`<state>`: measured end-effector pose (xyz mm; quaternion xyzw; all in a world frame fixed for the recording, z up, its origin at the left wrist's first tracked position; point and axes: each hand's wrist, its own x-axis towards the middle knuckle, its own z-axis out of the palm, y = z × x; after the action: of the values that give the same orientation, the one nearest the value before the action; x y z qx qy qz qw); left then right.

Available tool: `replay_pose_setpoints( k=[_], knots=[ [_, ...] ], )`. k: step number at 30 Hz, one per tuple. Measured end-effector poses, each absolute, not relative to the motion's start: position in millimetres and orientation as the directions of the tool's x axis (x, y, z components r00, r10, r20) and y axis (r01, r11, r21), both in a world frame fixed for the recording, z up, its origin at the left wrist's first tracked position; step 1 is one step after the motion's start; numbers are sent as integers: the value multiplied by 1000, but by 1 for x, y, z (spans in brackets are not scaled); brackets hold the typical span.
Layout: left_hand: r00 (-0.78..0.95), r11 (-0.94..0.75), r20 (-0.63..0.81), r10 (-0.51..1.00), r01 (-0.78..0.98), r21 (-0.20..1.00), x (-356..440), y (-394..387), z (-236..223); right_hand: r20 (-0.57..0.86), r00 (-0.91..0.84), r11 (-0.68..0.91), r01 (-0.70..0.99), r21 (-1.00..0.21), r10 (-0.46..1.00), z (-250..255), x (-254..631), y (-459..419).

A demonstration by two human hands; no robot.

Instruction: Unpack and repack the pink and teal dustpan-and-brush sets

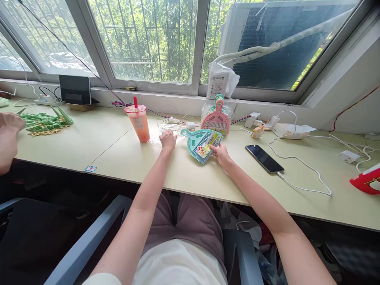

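A small teal dustpan-and-brush set (pixel 199 143) with a printed card label lies flat on the pale desk (pixel 118 154). My right hand (pixel 220 152) pinches its lower right corner, at the label. My left hand (pixel 168 140) rests with curled fingers on a clear plastic bag (pixel 157 138) lying just left of the set. Behind the set, a bagged stack of pink and teal dustpan sets (pixel 217 116) leans against the window ledge.
An orange drink cup (pixel 139 122) with a red straw stands left of my left hand. A black phone (pixel 264 158) on a white cable lies to the right. Green items (pixel 44 122) lie far left, near another person's hand (pixel 8 136). A red object (pixel 366 181) sits far right.
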<state>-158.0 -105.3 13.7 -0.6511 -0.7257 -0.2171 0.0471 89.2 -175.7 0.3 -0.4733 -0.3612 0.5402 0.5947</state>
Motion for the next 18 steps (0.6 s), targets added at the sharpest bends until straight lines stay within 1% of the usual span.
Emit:
replay_pose_setpoints(
  k=[3,6,8,10,13,15,18],
  knots=[
    [-186,121,298,936,967,225,-159,-104,10,-96,180,-39,-298,-954,979,0,89,-175],
    [-146,104,215,966,975,198,-160,-102,7,-112,190,-51,-299,-953,976,1,89,-175],
    [-112,66,222,969,976,205,-159,-101,7,-119,185,-58,-307,-950,975,1,89,-175],
    [-106,49,260,960,975,216,-157,-101,7,-123,182,-60,-318,-946,976,1,89,-175],
    [-131,68,322,937,977,200,-155,-102,7,-126,189,-58,-330,-942,974,2,90,-176],
    [-158,105,315,936,978,178,-155,-102,6,-129,196,-58,-332,-942,972,2,91,-176],
    [-145,112,249,958,983,144,-157,-101,3,-133,196,-62,-332,-941,971,2,91,-175]
  ],
)
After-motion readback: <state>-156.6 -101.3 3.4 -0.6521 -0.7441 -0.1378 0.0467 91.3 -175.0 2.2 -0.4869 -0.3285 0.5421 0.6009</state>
